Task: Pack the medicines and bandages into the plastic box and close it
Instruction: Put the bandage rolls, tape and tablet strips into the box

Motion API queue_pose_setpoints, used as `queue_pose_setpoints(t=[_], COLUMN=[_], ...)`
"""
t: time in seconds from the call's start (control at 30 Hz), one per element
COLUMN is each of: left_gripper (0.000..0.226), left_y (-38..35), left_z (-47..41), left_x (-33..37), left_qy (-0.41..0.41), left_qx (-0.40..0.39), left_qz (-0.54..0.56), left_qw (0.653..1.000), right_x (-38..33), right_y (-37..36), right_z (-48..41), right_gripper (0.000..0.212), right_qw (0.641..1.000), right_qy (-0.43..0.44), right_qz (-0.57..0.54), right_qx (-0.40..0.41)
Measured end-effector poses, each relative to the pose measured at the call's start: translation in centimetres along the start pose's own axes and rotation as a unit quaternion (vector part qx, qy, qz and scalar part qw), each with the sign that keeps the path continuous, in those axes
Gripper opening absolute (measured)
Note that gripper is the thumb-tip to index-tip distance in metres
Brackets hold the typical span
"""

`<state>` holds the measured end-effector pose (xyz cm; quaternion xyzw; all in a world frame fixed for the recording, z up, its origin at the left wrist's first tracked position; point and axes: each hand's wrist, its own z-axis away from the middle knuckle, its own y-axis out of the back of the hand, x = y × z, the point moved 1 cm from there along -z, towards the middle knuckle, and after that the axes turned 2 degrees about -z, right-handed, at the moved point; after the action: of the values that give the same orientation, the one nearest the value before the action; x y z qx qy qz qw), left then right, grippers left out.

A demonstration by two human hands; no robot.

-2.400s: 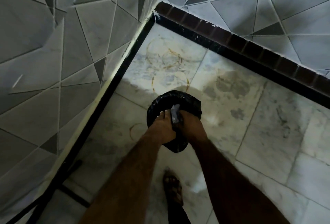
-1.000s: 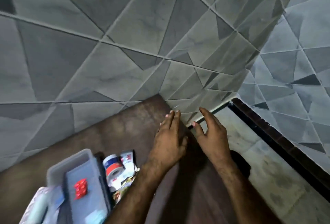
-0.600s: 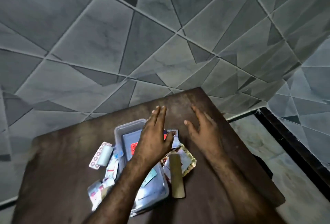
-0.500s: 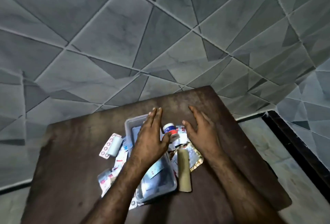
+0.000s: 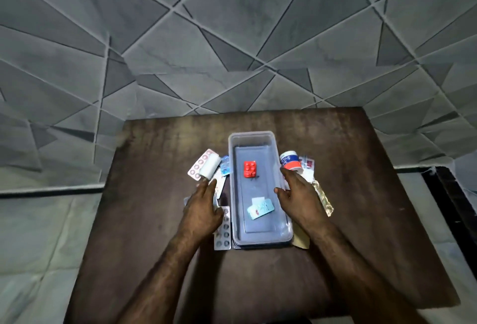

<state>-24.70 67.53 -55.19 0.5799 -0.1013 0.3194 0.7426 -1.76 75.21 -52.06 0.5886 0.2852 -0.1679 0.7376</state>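
- Head view: a clear rectangular plastic box (image 5: 258, 140) sits open on the dark brown wooden table (image 5: 154, 246), against the grey tiled wall (image 5: 232, 40).
- Inside it lie a red blister pack (image 5: 249, 169) and a pale blue sachet (image 5: 260, 208).
- The left hand (image 5: 205, 210) rests flat, fingers spread, on the silver blister strips (image 5: 224, 233) beside the box, gripping nothing.
- The right hand (image 5: 299, 200) is open against the box's right wall, holding nothing.
- A white bandage roll (image 5: 210, 167) lies left; a red-and-white adhesive tape roll (image 5: 290, 160) stands right.
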Motion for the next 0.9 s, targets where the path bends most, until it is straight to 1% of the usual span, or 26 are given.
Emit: queue_pose_setpoints(t=[0.07,0.13,0.2,0.27,0.33,0.4,0.47,0.57,0.67,0.77,0.9], left_gripper=[0.073,0.067,0.068,0.074,0.082,0.083,0.078,0.071,0.083,0.083,0.08], left_y=[-0.7,-1.4,-1.6,-1.8,-2.0,-2.2,-2.1,-1.7,-0.5,1.8,4.2], left_z=[0.4,0.5,0.8,0.9,1.0,1.0,1.0,1.0,1.2,1.2,1.1], left_x=[-1.2,-2.0,-2.2,-2.6,-2.8,-2.8,-2.6,-2.5,-2.1,-0.6,3.5], left_qy=[0.018,0.033,0.044,0.046,0.04,0.034,0.027,0.048,0.066,0.035,-0.041], left_qx=[-0.023,-0.035,-0.06,-0.098,-0.128,-0.136,-0.127,-0.101,-0.064,-0.007,0.037], left_qz=[-0.047,-0.08,-0.111,-0.138,-0.159,-0.174,-0.185,-0.156,-0.079,-0.017,0.021], left_qw=[0.998,0.996,0.991,0.985,0.978,0.975,0.974,0.981,0.993,0.999,0.998], right_x=[0.9,1.7,3.0,4.5,5.8,6.5,6.6,6.9,7.1,6.1,2.7], right_y=[-0.6,-0.8,-0.7,-0.9,-1.3,-1.8,-2.3,-2.7,-1.7,0.8,4.0], right_z=[0.3,0.4,0.4,0.5,0.6,0.9,1.3,1.6,1.2,-0.1,-2.1], right_gripper=[0.055,0.049,0.044,0.042,0.044,0.054,0.063,0.063,0.064,0.059,0.059], right_qw=[1.0,0.999,0.996,0.991,0.986,0.98,0.977,0.978,0.979,0.979,0.985], right_qy=[-0.014,-0.033,-0.07,-0.104,-0.14,-0.178,-0.196,-0.202,-0.205,-0.19,-0.119], right_qz=[0.015,0.034,0.059,0.083,0.09,0.087,0.072,0.04,0.013,0.011,-0.026], right_qx=[-0.016,-0.002,0.013,0.002,-0.019,-0.032,-0.035,-0.027,0.011,0.068,0.124])
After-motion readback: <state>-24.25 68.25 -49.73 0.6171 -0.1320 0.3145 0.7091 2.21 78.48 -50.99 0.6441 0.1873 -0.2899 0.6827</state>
